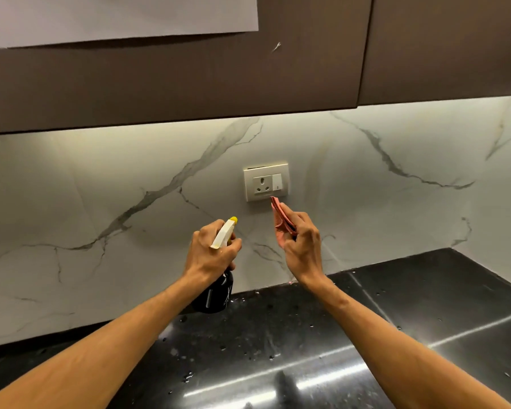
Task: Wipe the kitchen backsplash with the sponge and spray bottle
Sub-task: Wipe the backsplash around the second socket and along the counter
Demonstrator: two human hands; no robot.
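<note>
The pink sponge [281, 221] is pinched, folded, in my right hand [301, 246], just under the socket [266, 182] on the marble backsplash [115, 187]; I cannot tell if it touches. My left hand [211, 253] grips the spray bottle [219, 287], its nozzle facing the wall. I judge this to be the spraying step. Next I should mist clear of the socket, then wipe.

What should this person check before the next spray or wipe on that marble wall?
1. Left hand grips the black spray bottle with white trigger: ok.
2. Right hand holds the folded pink sponge: ok.
3. Yellow nozzle aimed away from the beige wall socket: cannot tell; it points roughly that way.
4. Socket's switch off: cannot tell.
5. Sponge touching the white veined marble backsplash: cannot tell.
6. Glossy black countertop dry: not ok, droplets.
</note>
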